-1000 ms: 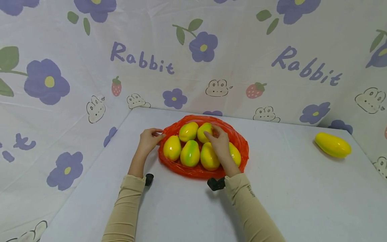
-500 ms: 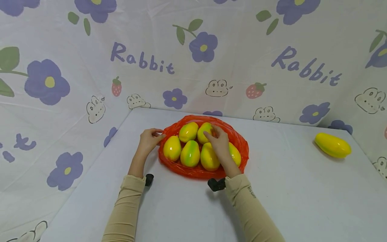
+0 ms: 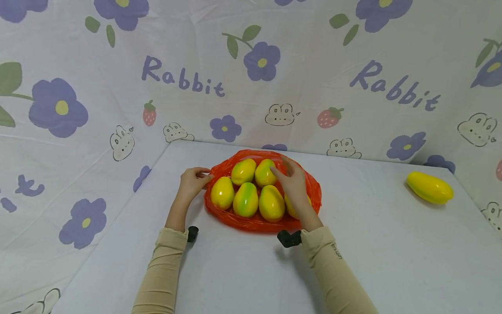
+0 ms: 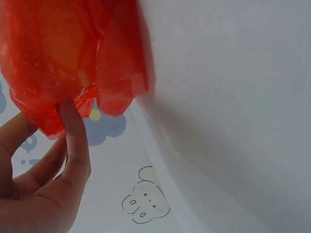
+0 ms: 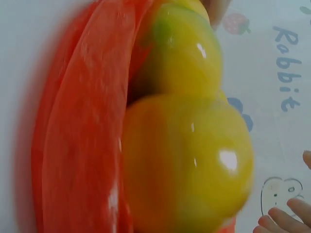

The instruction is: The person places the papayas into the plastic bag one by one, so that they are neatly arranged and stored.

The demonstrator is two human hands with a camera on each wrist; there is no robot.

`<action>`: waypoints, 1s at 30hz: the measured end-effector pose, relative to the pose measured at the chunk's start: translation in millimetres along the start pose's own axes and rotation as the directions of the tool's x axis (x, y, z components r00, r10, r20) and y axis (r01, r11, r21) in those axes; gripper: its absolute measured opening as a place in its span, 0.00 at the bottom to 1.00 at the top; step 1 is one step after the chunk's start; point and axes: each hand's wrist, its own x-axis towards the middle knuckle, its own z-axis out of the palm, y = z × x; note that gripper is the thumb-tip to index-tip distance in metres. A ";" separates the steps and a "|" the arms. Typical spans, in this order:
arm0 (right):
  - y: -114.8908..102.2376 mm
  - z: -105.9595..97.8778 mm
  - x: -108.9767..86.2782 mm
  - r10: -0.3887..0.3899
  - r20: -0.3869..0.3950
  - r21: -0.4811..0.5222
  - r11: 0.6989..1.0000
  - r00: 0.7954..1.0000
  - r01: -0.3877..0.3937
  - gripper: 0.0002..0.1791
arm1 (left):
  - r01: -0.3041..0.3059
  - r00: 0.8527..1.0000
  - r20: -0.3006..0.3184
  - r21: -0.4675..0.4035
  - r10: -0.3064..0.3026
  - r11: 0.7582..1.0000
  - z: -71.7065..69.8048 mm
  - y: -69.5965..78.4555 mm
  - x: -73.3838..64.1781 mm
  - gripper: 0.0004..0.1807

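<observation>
A red plastic bag, its mouth spread wide, sits on the white table with several glossy yellow-green mangoes inside. My left hand pinches the bag's left edge; the left wrist view shows thumb and fingers on the red film. Over the right part of the bag, my right hand has its fingers spread and holds nothing. It is just right of the back-right mango and partly hides the rightmost mango. In the right wrist view a mango fills the middle, with fingertips at lower right.
A longer yellow fruit, papaya-like, lies alone toward the table's far right corner. A white cloth wall printed with flowers and rabbits stands behind and beside the table.
My right hand has shifted to the right, off the back-right mango, uncovering more of it and of the mango in front. The left hand stays at the bag's edge.
</observation>
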 end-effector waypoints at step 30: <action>23.5 -78.7 5.2 -0.053 -0.184 -0.091 0.995 0.982 0.037 0.37 | 0.045 0.999 0.015 0.008 -0.046 0.999 2.0 -1.6 1.1 0.22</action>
